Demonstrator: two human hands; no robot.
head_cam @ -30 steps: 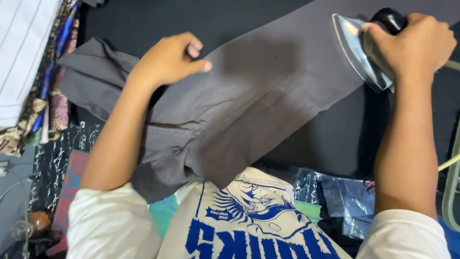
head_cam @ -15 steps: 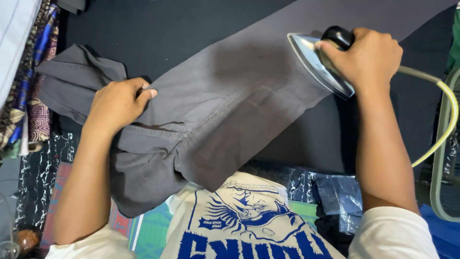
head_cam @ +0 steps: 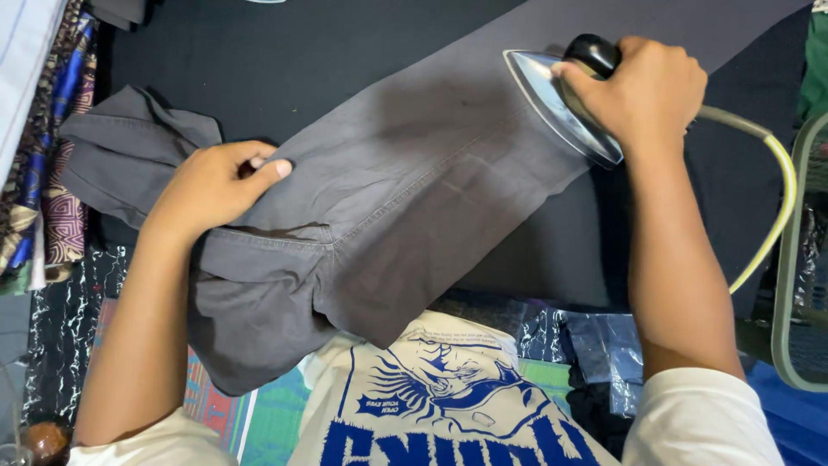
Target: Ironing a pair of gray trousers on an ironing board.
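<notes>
Trousers [head_cam: 405, 207] of dark grey cloth lie spread across the black ironing surface [head_cam: 285, 60], where our left hand [head_cam: 211, 185] presses flat with loose fingers to pin the waist while our right hand [head_cam: 642, 91] clenches the tilted iron [head_cam: 561, 103].

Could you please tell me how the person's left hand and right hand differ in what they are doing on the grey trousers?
The left hand lies flat and open on the grey trousers near the waistband, gripping nothing; the right hand is closed around the handle of the iron. The left hand touches the cloth directly; the right hand meets it only through the iron, farther along the leg. Both are bare and reach over the same garment.
</notes>
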